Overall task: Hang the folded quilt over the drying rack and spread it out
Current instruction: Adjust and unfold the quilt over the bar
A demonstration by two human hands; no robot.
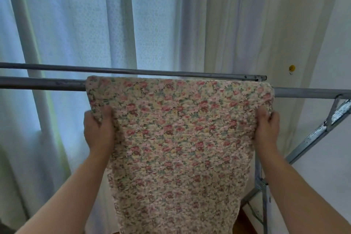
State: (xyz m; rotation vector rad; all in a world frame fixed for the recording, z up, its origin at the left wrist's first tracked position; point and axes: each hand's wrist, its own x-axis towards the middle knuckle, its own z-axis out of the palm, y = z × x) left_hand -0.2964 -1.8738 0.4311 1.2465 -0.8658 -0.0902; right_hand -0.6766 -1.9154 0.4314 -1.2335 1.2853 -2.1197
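Quilt place: the quilt (178,138) is draped over the near rail (41,83) of the drying rack (311,94), with its top fold at 12 o'clock and its free length hanging toward 6 o'clock.
Left hand: the left hand (98,131) grips the quilt's edge at 9 o'clock, just below the rail, thumb on the front.
Right hand: the right hand (266,129) grips the opposite edge at 3 o'clock, at about the same height.
Long axis: it runs from 12 to 6 o'clock, across the rail. The short width lies along the rail, 9 to 3.
Spreading: judged not yet done. The quilt sits folded and narrow, with bare rail toward 9 o'clock.
Risk, sliding: the part behind the rail is hidden. If the front hangs heavier, the quilt could slip off toward 6 o'clock once released.
Risk, bunching: uneven sideways pulls could crumple the layers, or drag the 3 o'clock edge into the rack's brace (313,137).
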